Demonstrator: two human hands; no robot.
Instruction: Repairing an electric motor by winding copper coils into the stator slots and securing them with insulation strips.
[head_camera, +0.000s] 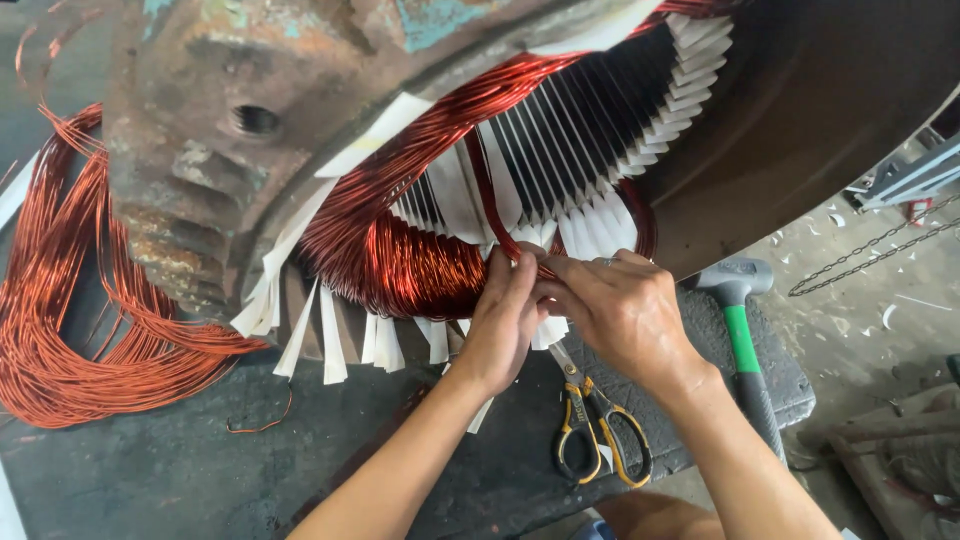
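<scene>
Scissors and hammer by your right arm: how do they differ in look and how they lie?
The scissors have yellow-and-black loop handles and lie closed between both forearms. The hammer has a grey head and green-and-black shaft, and is partly hidden under the right forearm. The hammer is longer and bulkier. Neither hand touches either; both rest on the dark bench.

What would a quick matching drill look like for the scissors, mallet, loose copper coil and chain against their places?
Things:
1. scissors
2. mallet
3. loose copper coil
4. chain

Places:
A. far left on the bench
B. below the right hand
C. on the floor at right
D. right of the right hand, green handle

Pairs: 1-B, 2-D, 3-A, 4-C
</scene>
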